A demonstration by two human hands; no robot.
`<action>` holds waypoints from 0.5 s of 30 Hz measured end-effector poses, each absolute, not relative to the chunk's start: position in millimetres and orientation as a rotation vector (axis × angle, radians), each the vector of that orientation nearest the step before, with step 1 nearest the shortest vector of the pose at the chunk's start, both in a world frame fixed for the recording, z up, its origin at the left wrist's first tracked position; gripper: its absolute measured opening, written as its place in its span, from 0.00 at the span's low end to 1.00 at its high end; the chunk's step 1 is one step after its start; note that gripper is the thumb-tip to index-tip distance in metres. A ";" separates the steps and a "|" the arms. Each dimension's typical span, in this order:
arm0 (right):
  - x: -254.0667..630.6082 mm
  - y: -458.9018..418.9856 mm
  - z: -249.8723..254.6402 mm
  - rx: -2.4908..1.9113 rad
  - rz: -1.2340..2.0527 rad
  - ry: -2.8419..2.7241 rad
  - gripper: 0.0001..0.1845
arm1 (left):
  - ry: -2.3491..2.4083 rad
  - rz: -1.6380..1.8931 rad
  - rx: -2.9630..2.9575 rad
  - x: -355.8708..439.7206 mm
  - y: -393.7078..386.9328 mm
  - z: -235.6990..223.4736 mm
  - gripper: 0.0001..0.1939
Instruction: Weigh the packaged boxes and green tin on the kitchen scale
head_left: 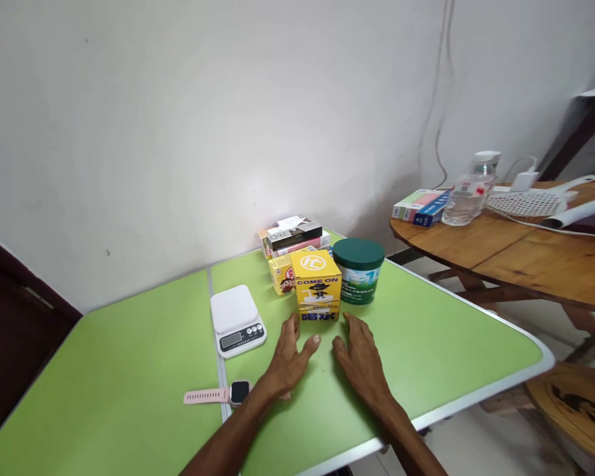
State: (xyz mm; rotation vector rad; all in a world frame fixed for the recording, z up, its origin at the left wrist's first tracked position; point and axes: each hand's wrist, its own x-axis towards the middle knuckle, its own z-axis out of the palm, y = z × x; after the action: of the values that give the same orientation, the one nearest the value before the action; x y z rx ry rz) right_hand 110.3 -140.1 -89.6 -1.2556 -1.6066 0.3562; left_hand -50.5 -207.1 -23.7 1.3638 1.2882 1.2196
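Note:
Both hands rest low over the green table, one on each side of the space in front of a yellow box (319, 291). My left hand (289, 357) has its thumb spread from the fingers, and its fingertips are near the box's lower left corner. My right hand (359, 357) is also open, with its fingertips close to the lower right corner. I cannot tell whether either hand touches the box. A green lidded tub (358, 271) stands just behind the box on the right. Left of my left hand lie a white digital scale (234, 311) and a smartwatch (239, 391) with a pink strap.
A smaller yellow box (280, 274) and a pile of flat boxes (295, 235) stand behind, near the wall. On the wooden table (506, 251) at right are plastic bottles (469, 192), small boxes (421, 206) and a white strainer (525, 201). A wooden stool (575, 410) stands below.

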 end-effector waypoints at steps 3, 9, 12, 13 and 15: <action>120.2 -154.9 -84.1 -1.258 0.354 -1.661 0.30 | 1.230 1.191 1.329 -59.3 -202.1 -19.2 0.44; 125.1 -162.2 -72.5 -1.283 0.392 -1.693 0.27 | 1.168 1.176 1.258 -71.2 -192.6 -13.5 0.44; 119.3 -156.4 -72.5 -1.282 0.402 -1.680 0.28 | 1.154 1.153 1.245 -75.5 -184.6 -12.6 0.40; 116.7 -153.3 -72.7 -1.279 0.406 -1.668 0.29 | 1.163 1.143 1.244 -76.7 -181.5 -12.0 0.39; 111.4 -145.9 -72.4 -1.278 0.414 -1.634 0.30 | 1.213 1.127 1.231 -78.2 -175.7 -10.7 0.41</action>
State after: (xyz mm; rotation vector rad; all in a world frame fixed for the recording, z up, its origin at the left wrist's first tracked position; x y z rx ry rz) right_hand 111.4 -145.9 -72.4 -1.2778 -1.6341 0.4137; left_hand -78.2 -175.7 -10.7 1.2314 1.2132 1.1273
